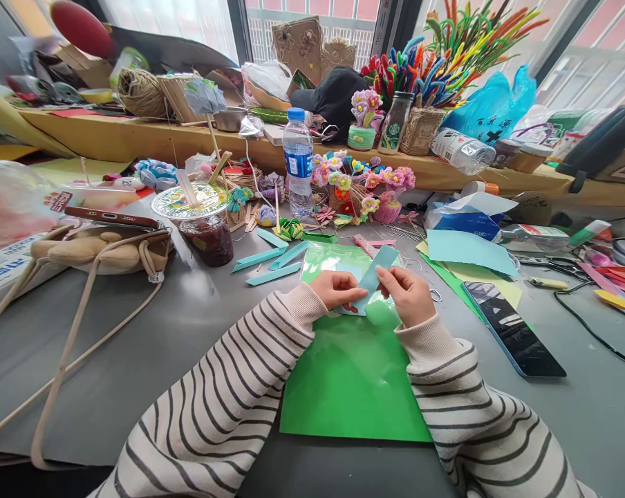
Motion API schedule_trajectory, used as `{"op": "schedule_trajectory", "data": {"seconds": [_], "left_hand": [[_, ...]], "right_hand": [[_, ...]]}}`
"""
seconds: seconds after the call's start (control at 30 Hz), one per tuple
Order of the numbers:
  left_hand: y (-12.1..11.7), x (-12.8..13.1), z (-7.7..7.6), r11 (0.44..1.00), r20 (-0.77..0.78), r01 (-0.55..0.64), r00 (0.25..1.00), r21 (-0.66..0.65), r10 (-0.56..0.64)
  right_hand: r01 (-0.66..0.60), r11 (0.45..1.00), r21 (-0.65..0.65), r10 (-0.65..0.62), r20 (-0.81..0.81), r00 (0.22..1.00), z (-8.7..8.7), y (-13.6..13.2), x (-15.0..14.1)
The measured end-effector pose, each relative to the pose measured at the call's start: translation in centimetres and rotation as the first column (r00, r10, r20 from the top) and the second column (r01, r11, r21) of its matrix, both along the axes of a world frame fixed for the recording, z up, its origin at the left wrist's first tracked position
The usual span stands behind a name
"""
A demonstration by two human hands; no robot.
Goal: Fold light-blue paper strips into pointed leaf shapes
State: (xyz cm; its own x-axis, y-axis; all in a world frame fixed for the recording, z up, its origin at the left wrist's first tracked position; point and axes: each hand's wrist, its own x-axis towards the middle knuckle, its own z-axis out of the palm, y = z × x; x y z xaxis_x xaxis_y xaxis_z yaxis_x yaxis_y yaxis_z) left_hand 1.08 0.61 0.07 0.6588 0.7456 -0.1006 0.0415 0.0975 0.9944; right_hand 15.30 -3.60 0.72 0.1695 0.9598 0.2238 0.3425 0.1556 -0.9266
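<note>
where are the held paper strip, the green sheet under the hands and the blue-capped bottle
Held paper strip (pixel 371 279): head view, its middle.
Green sheet (pixel 357 377): head view, bare middle part.
Blue-capped bottle (pixel 298 164): head view, on its label.

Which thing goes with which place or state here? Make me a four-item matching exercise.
1. blue-capped water bottle
2. blue-green paper strip
3. phone at the right
4. large green sheet

A. held by the left hand and right hand
B. spread out beneath the hands
C. standing upright
D. lying screen up

Pairs: 1-C, 2-A, 3-D, 4-B
</note>
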Motion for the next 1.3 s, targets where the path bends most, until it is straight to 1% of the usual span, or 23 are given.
{"op": "schedule_trajectory", "data": {"seconds": [0.1,0.17,0.23,0.33,0.43,0.57,0.67,0.73,0.83,1.0,1.1,1.17,1.23,1.3], "left_hand": [[-0.1,0.0,0.0,1.0,-0.004,0.002,1.0,-0.024,-0.002],[-0.1,0.0,-0.1,1.0,0.002,-0.009,1.0,-0.022,0.009],[-0.1,0.0,-0.1,1.0,0.004,-0.002,1.0,-0.025,0.002],[-0.1,0.0,-0.2,1.0,-0.001,0.02,1.0,-0.016,-0.02],[-0.2,0.0,-0.1,0.999,-0.002,0.042,0.999,0.009,-0.042],[-0.2,-0.1,0.0,0.997,0.011,0.072,0.997,0.022,-0.072],[-0.2,-0.1,0.0,0.996,0.013,0.09,0.996,0.03,-0.09],[-0.2,0.0,0.0,0.995,0.013,0.095,0.995,0.035,-0.095],[-0.2,0.0,-0.1,0.994,0.007,0.1,0.995,0.031,-0.101],[-0.1,0.0,-0.1,0.994,-0.018,0.111,0.994,0.011,-0.111],[-0.1,0.0,-0.1,0.993,-0.001,0.12,0.993,0.003,-0.12],[-0.1,-0.1,-0.1,0.993,0.024,0.12,0.993,-0.002,-0.12],[-0.1,-0.2,0.0,0.996,0.045,0.085,0.995,-0.004,-0.085],[0.1,-0.3,0.1,1.0,0.075,-0.026,0.997,-0.018,0.027]], "right_hand": [[0.021,1.0,-0.013,-0.022,-0.095,0.995,-0.2,0.3,0.3],[-0.019,0.998,-0.058,0.007,-0.204,0.979,-0.5,0.5,0.4],[-0.088,0.99,-0.114,0.049,-0.305,0.951,-0.9,0.7,0.5],[-0.147,0.974,-0.172,0.074,-0.372,0.925,-1.4,0.8,0.5],[-0.152,0.967,-0.202,0.051,-0.432,0.901,-1.7,0.7,0.3],[-0.176,0.953,-0.248,0.009,-0.555,0.832,-1.4,0.6,-0.1],[-0.186,0.95,-0.251,-0.019,-0.639,0.769,-0.8,0.5,-0.4],[-0.179,0.953,-0.245,-0.033,-0.67,0.741,-0.5,0.5,-0.5],[-0.165,0.961,-0.222,-0.036,-0.691,0.722,-0.4,0.5,-0.4],[-0.083,0.983,-0.162,-0.056,-0.702,0.71,-0.4,0.7,0.0],[-0.055,0.987,-0.152,-0.07,-0.71,0.7,-0.3,0.8,0.5],[-0.015,0.992,-0.126,-0.082,-0.73,0.678,-0.2,0.9,0.8],[0.023,0.993,-0.118,-0.103,-0.743,0.662,-0.2,0.9,1.1],[0.06,0.989,-0.136,-0.141,-0.735,0.663,-0.1,0.9,1.3]]}}
